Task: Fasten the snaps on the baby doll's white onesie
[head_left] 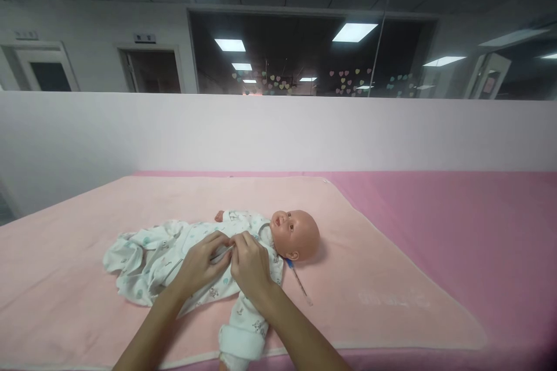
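Note:
A baby doll (298, 236) lies on its back, head to the right, in a white outfit (167, 264) with green and brown prints. Over its chest, my left hand (207, 261) and my right hand (249, 261) meet with their fingertips close together. Both hands have bent fingers pinching the outfit's front. A thin pale strip of cloth (221, 254) shows between them; whether it is a tie or a folded edge, I cannot tell. The doll's near sleeve (242, 339), with a thick white cuff, points toward me under my right forearm.
Beside the doll's head lies a thin stick (300, 283) with a blue end. A peach blanket (369, 261) lies under the doll, over a pink surface (491, 232). Behind stands a low white partition (278, 133), with a dark window (304, 52) beyond it.

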